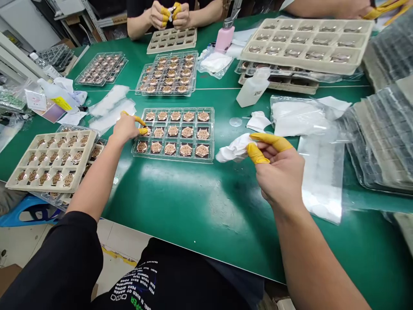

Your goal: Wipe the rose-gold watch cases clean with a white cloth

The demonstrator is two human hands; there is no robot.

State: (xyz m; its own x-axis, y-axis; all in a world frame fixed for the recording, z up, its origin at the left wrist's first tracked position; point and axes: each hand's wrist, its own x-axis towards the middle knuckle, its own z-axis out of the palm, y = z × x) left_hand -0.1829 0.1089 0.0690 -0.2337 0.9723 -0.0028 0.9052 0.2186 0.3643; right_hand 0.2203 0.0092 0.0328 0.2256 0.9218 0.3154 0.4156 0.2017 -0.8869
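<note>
In the head view, a clear plastic tray (172,156) lies on the green table, with rose-gold watch cases (173,131) in rows of compartments. My left hand (127,128) reaches to its left edge, the thumb and forefinger in yellow finger cots. They pinch a watch case (147,130) in the left compartment of the middle row; it is partly hidden and still at tray level. To the right of the tray, my right hand (280,165), also in yellow finger cots, grips a crumpled white wiping cloth (235,148) above the table.
Beige trays (45,186) of watch cases are stacked at left, more (306,64) at back right. A white plastic bottle (254,88) and pink pump bottle (225,39) stand beyond. Bagged white cloths (300,118) and stacked clear trays (383,142) lie right. A co-worker's hands (170,16) work opposite.
</note>
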